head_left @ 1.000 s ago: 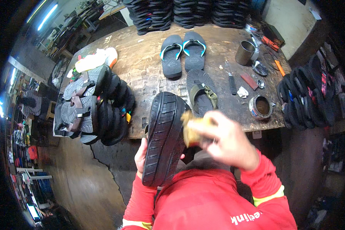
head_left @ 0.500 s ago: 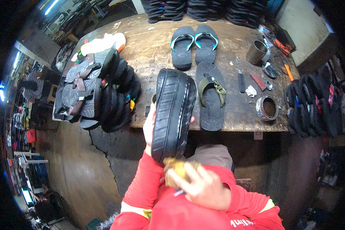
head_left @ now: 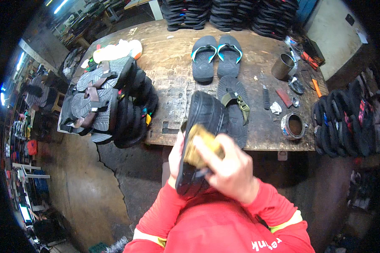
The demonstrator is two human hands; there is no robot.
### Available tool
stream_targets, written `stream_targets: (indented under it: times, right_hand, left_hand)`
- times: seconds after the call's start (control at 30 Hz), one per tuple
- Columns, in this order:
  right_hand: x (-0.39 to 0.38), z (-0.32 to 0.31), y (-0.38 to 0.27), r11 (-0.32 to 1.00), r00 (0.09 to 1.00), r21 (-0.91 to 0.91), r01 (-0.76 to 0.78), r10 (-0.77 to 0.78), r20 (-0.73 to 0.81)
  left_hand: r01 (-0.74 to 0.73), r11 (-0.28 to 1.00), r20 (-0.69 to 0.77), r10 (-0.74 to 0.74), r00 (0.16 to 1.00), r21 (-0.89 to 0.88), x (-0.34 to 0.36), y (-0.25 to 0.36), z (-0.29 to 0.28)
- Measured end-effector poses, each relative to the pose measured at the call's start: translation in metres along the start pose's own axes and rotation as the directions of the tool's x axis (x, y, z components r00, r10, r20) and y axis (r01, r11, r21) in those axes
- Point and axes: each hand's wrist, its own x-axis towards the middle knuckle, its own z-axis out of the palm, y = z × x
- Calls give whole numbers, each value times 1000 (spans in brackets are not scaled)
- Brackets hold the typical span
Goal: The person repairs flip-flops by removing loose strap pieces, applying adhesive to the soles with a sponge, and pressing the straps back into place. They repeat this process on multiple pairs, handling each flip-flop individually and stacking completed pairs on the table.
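Wooden, worn and stained, the desk (head_left: 173, 71) carries sandal stacks (head_left: 114, 101). Before its near edge a black sole (head_left: 200, 139) stands on end, long axis running away from the person. Left hand (head_left: 176, 158) grips its edge; right hand (head_left: 230, 170) clamps a tan brush (head_left: 198, 145) against it.

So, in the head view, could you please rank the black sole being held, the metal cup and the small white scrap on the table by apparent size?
1. Black sole, largest, though nearest the camera.
2. Metal cup.
3. White scrap, smallest.
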Motion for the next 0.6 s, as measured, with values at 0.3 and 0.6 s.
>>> stream_targets:
  times: [0.3, 0.6]
  right_hand:
    - [73, -44, 96, 759, 820, 352, -547, 404, 405]
    - [-30, 7, -6, 778, 948, 617, -117, -97, 302]
  left_hand:
    - [106, 934, 98, -147, 984, 342, -61, 7, -23]
    - [94, 935, -42, -85, 995, 341, -29, 19, -37]
